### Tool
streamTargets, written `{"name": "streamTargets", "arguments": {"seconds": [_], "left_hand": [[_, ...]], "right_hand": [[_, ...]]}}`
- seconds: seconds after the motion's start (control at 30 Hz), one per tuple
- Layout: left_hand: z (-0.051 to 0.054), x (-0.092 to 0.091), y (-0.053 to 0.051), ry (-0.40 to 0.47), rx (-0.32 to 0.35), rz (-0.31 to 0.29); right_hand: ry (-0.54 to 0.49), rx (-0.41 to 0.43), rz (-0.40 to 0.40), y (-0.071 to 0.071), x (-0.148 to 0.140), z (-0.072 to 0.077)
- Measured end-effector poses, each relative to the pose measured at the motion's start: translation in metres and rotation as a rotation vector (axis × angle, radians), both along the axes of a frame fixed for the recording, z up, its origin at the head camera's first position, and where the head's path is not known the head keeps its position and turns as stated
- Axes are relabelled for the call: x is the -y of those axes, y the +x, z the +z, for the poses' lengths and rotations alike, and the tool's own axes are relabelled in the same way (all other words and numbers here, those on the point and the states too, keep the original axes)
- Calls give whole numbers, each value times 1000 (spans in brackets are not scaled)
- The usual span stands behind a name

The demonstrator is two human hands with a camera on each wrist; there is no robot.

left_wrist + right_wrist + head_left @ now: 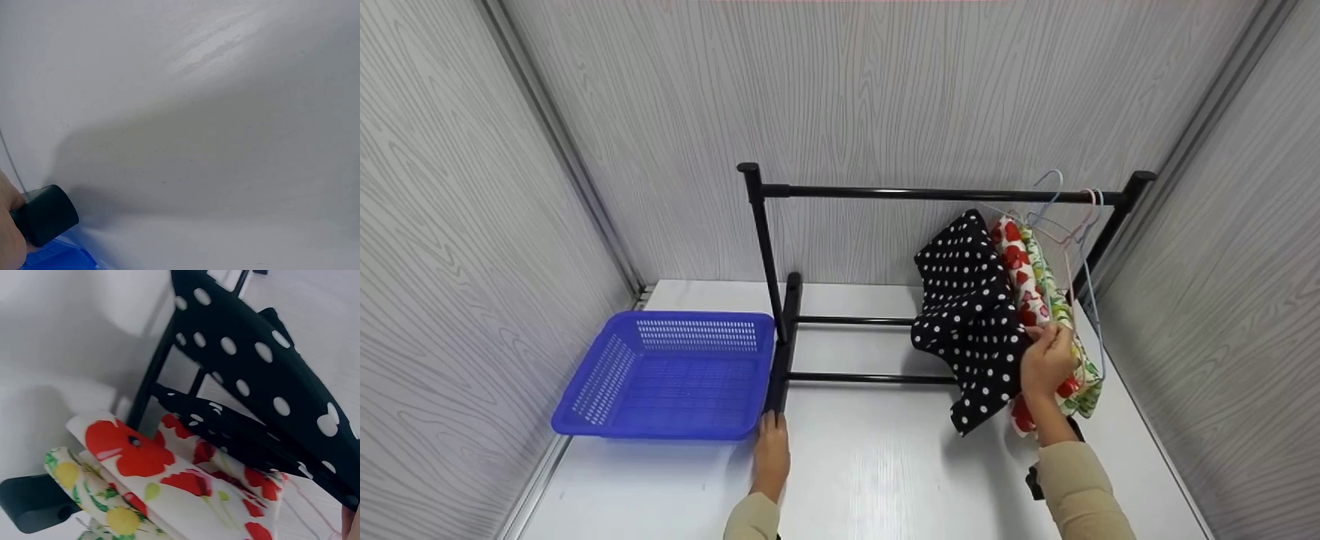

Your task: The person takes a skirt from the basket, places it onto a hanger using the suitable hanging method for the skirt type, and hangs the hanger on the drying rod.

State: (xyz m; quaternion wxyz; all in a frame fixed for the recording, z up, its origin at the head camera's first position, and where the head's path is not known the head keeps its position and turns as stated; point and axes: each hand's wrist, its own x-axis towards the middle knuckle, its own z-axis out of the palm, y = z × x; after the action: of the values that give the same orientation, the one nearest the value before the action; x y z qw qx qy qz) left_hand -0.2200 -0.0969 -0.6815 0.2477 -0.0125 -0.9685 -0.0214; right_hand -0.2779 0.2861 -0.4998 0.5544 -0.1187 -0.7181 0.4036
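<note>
My right hand (1047,361) pinches the lower right edge of a black cloth with white polka dots (971,300), on the right side of a black clothes rack (885,193). The cloth hangs slanted and partly folded. Right beside it hang a white cloth with red flowers (140,453) and a white cloth with yellow and green print (122,520). Pale blue and pink hangers (1089,206) hook over the rail. Down at the front end of the rack's left foot (49,215), my left hand (772,450) holds that foot between thumb and fingers.
A blue plastic basket (660,433) with slotted sides stands left of the rack, close against its left foot. Two lower black bars (877,378) cross the rack near the white tabletop (870,465). Grey wood-patterned walls (855,90) enclose the back and both sides.
</note>
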Motion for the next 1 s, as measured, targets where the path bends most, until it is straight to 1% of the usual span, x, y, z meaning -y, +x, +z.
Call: {"name": "streamTargets", "arguments": {"seconds": [0.17, 0.33, 0.4, 0.47, 0.57, 0.7, 0.8, 0.9, 0.93, 1.0], "left_hand": [[-2, 2, 0, -16, 33, 2], [-1, 3, 1, -86, 43, 15], [-1, 3, 1, -79, 47, 19], [0, 3, 0, -28, 43, 13], [-1, 4, 1, -7, 25, 17], [-4, 5, 2, -56, -24, 24], [-4, 5, 4, 6, -51, -1], [0, 3, 3, 125, -66, -50], [2, 1, 2, 159, -75, -72], [6, -3, -2, 196, -129, -116]], "right_hand": [[33, 35, -18, 2, -7, -16], [56, 76, -29, 3, -14, -29], [63, 85, -28, 3, -16, -30], [76, 105, -32, 2, -18, -30], [89, 133, -28, 3, -18, -29], [50, 178, -4, 7, -15, -27], [14, 218, 11, 12, -12, -24], [-8, 238, 24, 17, -9, -19], [0, 231, 23, 18, -8, -18], [41, 186, 20, 22, -5, -17]]}}
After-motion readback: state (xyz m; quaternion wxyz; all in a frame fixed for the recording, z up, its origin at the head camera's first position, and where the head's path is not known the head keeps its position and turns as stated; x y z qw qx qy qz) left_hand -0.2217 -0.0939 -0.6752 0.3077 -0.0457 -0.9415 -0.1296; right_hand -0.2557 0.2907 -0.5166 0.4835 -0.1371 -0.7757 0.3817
